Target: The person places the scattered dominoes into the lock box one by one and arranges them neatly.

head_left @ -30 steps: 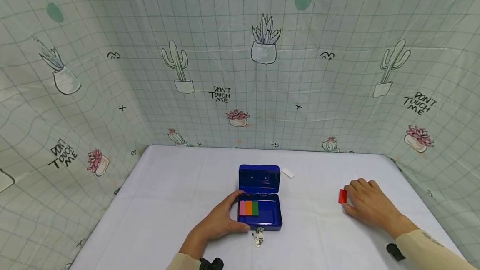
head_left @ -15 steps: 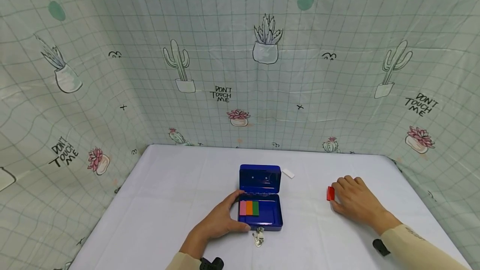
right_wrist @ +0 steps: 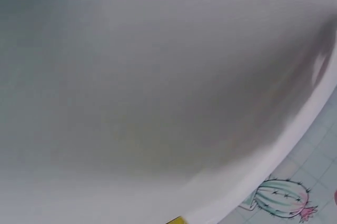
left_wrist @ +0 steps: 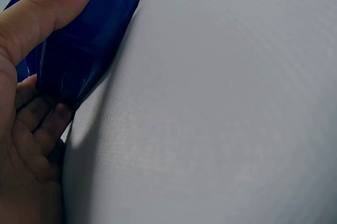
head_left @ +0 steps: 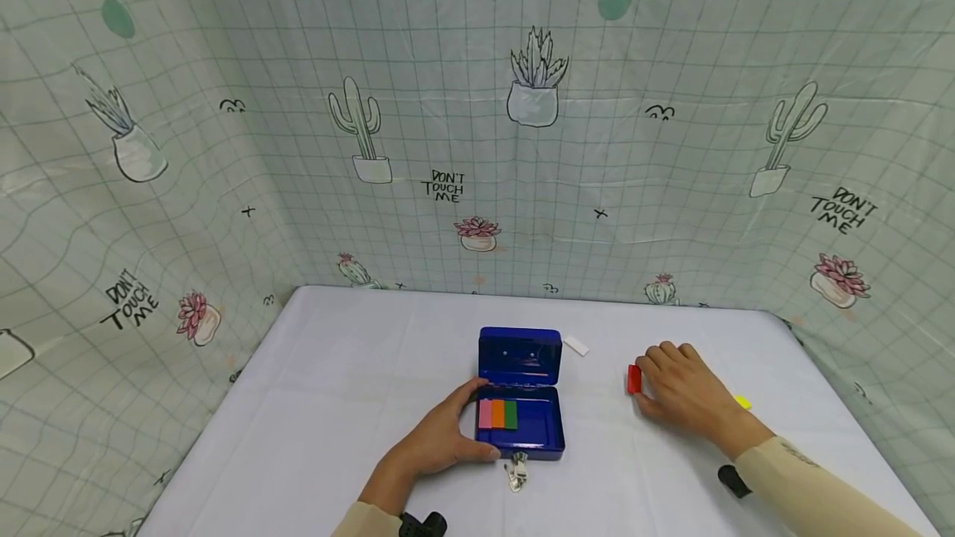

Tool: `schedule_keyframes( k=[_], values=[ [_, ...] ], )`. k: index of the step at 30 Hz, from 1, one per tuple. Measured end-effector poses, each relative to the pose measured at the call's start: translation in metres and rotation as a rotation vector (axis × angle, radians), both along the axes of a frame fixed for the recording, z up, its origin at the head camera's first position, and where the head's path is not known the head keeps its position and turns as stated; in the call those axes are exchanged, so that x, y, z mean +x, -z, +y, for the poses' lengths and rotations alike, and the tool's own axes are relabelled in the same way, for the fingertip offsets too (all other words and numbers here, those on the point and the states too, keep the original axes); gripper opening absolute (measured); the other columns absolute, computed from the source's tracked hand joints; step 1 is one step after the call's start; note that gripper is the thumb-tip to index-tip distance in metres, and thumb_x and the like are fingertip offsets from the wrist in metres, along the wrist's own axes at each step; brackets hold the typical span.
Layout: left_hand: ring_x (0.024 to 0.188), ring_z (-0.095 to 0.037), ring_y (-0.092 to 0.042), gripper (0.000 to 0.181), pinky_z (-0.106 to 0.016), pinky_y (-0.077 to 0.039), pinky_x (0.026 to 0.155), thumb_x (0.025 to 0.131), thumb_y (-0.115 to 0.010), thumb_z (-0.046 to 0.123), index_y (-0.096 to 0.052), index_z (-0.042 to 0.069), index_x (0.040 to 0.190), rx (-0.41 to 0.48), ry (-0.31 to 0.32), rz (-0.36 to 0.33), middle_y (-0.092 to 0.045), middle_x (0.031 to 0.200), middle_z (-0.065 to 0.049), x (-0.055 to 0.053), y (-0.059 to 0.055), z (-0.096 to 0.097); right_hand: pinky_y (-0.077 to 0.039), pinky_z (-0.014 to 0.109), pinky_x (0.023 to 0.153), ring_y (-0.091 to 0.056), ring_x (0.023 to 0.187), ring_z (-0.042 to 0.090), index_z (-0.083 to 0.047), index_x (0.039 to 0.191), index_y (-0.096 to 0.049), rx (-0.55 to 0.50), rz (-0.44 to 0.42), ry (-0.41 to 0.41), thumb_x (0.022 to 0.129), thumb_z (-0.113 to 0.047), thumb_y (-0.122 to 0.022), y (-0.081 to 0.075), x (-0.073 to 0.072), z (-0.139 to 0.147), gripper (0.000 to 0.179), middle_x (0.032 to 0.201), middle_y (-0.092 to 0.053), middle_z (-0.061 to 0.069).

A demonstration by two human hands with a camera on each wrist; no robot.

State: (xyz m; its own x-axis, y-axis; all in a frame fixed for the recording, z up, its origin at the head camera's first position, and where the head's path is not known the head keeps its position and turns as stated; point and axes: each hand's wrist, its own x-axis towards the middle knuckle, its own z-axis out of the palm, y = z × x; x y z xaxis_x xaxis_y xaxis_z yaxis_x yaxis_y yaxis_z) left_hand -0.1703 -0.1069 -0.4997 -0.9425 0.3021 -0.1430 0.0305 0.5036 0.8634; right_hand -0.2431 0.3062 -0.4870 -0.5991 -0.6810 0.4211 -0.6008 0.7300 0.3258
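In the head view a small blue metal cash box (head_left: 541, 419) stands with its lid (head_left: 520, 359) raised at the back. Pink (head_left: 485, 414), orange (head_left: 498, 414) and green (head_left: 511, 414) blocks lie side by side in its left part. My left hand (head_left: 436, 436) grips the box's left side, thumb at the front and fingers toward the back; the left wrist view shows the thumb on the blue wall (left_wrist: 87, 40). To the right of the box, my right hand (head_left: 679, 388) pinches a red block (head_left: 633, 379) between thumb and fingers. The right wrist view does not show this grip.
A white block (head_left: 575, 345) lies behind and right of the box. Partly hidden by the right hand, a yellow block (head_left: 742, 402) lies farther right. Silver keys (head_left: 516, 472) hang at the box's front lock. White cloth (head_left: 358, 355) covers the table; a patterned curtain surrounds it.
My right hand has moved left toward the box with the red block. Behind it, the yellow block has come into view. The left hand keeps its hold on the box.
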Motion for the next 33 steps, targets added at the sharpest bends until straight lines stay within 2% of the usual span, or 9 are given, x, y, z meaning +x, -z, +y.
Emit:
schedule_keyframes(
  k=[4,15,25,33],
  values=[
    [0.151,-0.040,-0.039,0.107,-0.071,-0.026,0.123,0.074,-0.097,0.038,-0.038,0.021,0.162,0.008,0.000,0.002,-0.039,0.169,-0.013,0.000,0.000,0.000,-0.042,0.040,0.075,-0.051,0.085,0.026,-0.005,0.099,-0.065,0.007,0.012,-0.028,0.080,-0.034,-0.077,-0.006,0.001,-0.011,0.036,0.090,-0.058,0.006],
    [0.152,-0.041,-0.038,0.108,-0.071,-0.026,0.123,0.073,-0.096,0.039,-0.038,0.021,0.162,-0.005,0.000,0.015,-0.039,0.169,-0.013,0.000,0.001,0.000,-0.044,0.039,0.079,-0.054,0.090,0.025,-0.007,0.107,-0.068,0.049,-0.037,-0.020,0.083,-0.041,-0.081,-0.018,0.007,-0.043,0.043,0.096,-0.063,0.005],
    [0.152,-0.040,-0.039,0.108,-0.070,-0.027,0.124,0.073,-0.096,0.040,-0.038,0.020,0.162,-0.001,0.011,0.025,-0.039,0.168,-0.013,-0.001,0.003,-0.001,-0.041,0.036,0.076,-0.053,0.088,0.024,-0.008,0.107,-0.068,0.012,0.011,-0.103,0.083,-0.041,-0.078,-0.025,0.011,-0.072,0.042,0.095,-0.062,0.004],
    [0.151,-0.041,-0.039,0.107,-0.071,-0.026,0.123,0.074,-0.096,0.040,-0.038,0.020,0.162,-0.004,0.006,0.021,-0.039,0.168,-0.013,-0.001,0.002,-0.001,-0.040,0.036,0.077,-0.051,0.087,0.023,-0.009,0.106,-0.067,0.014,0.014,-0.128,0.086,-0.044,-0.074,-0.027,0.012,-0.094,0.041,0.093,-0.060,0.003]
  ],
)
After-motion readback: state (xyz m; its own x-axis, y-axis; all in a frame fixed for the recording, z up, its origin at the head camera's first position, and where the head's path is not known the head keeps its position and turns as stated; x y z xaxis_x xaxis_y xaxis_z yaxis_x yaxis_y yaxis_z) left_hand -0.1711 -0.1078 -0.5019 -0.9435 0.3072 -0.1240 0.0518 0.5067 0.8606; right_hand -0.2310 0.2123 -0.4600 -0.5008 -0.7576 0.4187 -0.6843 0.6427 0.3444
